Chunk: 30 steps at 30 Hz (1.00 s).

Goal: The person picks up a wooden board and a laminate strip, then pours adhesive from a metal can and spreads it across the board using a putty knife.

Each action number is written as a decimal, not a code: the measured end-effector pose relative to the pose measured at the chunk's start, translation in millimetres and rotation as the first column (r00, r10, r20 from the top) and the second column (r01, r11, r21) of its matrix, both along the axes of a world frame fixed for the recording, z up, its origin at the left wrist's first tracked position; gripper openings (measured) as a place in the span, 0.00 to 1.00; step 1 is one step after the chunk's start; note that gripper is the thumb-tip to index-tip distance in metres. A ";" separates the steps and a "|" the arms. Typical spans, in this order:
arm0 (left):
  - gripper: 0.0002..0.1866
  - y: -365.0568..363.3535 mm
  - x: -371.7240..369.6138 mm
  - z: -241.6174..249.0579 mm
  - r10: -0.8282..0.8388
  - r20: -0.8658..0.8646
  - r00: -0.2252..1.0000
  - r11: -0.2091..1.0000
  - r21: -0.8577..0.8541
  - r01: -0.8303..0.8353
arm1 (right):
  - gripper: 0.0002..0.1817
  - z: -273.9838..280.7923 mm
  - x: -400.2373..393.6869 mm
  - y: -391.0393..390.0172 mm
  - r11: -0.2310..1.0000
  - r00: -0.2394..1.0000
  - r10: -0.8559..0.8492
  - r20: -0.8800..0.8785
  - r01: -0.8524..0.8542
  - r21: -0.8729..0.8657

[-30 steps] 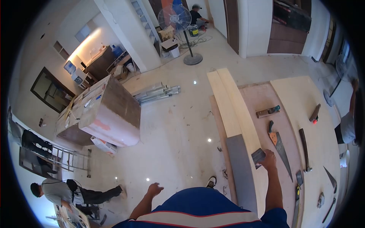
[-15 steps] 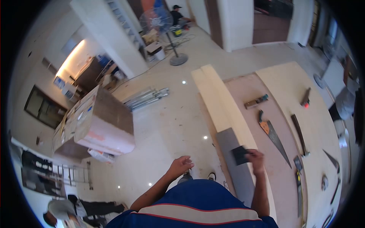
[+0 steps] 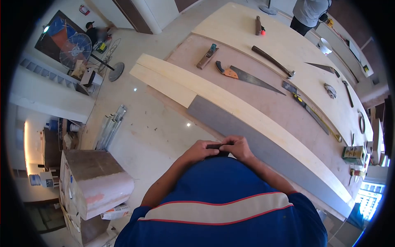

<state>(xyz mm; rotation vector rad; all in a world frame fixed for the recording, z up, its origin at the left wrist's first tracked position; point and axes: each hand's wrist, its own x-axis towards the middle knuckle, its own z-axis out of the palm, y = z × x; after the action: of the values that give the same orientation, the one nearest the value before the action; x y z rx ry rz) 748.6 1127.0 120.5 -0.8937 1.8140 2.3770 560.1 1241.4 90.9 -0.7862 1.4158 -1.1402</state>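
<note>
Close in front of my blue shirt, my left hand (image 3: 199,151) and my right hand (image 3: 239,149) meet, fingers closed on a small dark sheet (image 3: 213,146). It looks like sandpaper, seen nearly edge-on and partly covered by fingers. Just beyond the hands lies a long grey strip (image 3: 263,151) on a pale plywood board (image 3: 175,79). Past that, on the pinkish panel (image 3: 185,53), are a hand plane (image 3: 207,56) and a handsaw (image 3: 255,79) with an orange-and-black handle. A hammer (image 3: 273,61) rests farther back.
A yellow-and-black tool (image 3: 314,113), a metal tin (image 3: 354,154) and several other tools lie to the right. A box-like cabinet (image 3: 98,181) stands on the floor at left, near metal profiles (image 3: 111,127) and a standing fan (image 3: 76,51). Two people (image 3: 308,14) are in the background.
My view has turned to the right, toward the worktable. The dark sheet, held by my right hand alone before, is now drawn in near my body, and my left hand has joined on it.
</note>
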 end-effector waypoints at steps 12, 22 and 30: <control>0.16 -15.0 -3.2 -60.9 0.288 0.163 0.944 0.840 0.430 -0.330 | 0.26 -41.3 -36.6 127.2 0.701 0.606 -0.624 -0.493 0.713 -0.011; 0.15 -83.1 -23.7 -123.9 0.720 0.300 0.626 0.463 0.465 -0.755 | 0.49 -127.8 -141.6 407.3 -0.180 -0.324 -0.938 0.124 0.761 0.623; 0.17 -92.5 -65.1 -151.0 0.771 0.410 0.488 0.459 0.173 -0.871 | 0.41 -157.9 -187.7 504.0 -0.190 -0.371 -0.896 0.244 0.817 0.545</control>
<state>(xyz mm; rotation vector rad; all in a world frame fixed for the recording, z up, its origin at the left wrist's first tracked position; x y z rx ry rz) 683.6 1034.5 -30.5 -2.3249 0.7795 2.6433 372.3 1745.4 -67.0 1.3229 1.3004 -2.1754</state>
